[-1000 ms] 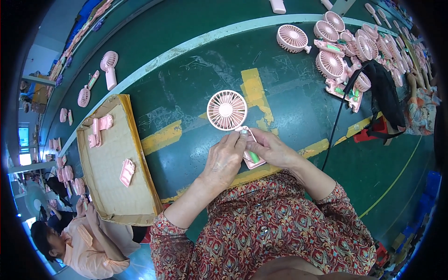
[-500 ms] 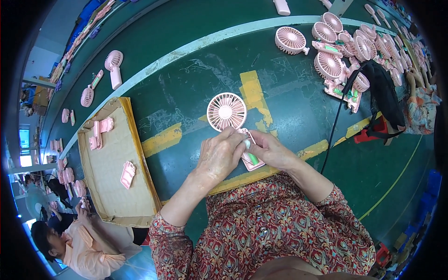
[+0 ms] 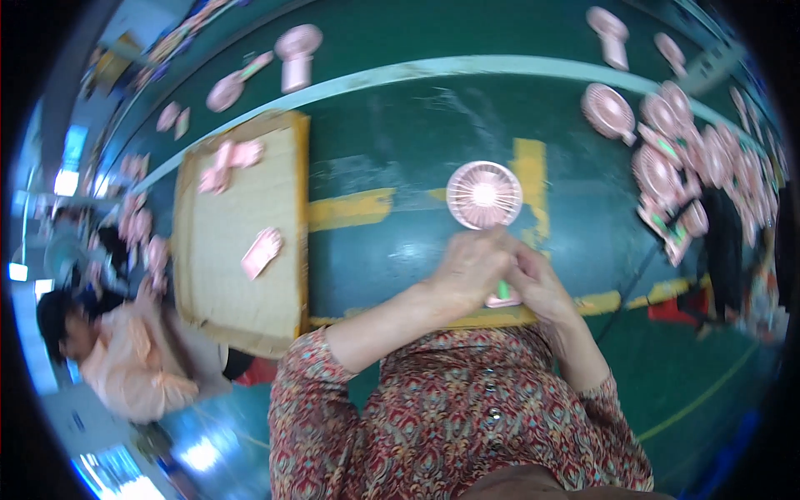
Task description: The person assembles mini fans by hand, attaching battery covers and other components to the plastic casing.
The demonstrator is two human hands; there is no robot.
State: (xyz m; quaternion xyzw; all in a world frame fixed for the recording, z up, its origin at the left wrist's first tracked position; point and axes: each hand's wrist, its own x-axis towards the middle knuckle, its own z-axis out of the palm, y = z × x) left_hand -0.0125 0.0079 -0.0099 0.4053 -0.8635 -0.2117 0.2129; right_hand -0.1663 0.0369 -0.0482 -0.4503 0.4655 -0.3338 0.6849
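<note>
Pink fan (image 3: 484, 194) stands head-up over the green belt (image 3: 392, 108), its handle buried in both hands near the belt's near edge. Left hand (image 3: 468, 265) wraps the handle from the left, fingers curled shut on it; right hand (image 3: 533, 279) closes on the lower handle, where a green part shows, likely steadying it for close work. Cardboard tray (image 3: 237, 308) lies to the left, holding loose pink parts (image 3: 262, 252) within reach. Fan pile (image 3: 675, 167) crowds the right. A co-worker (image 3: 117, 358) sits at lower left.
</note>
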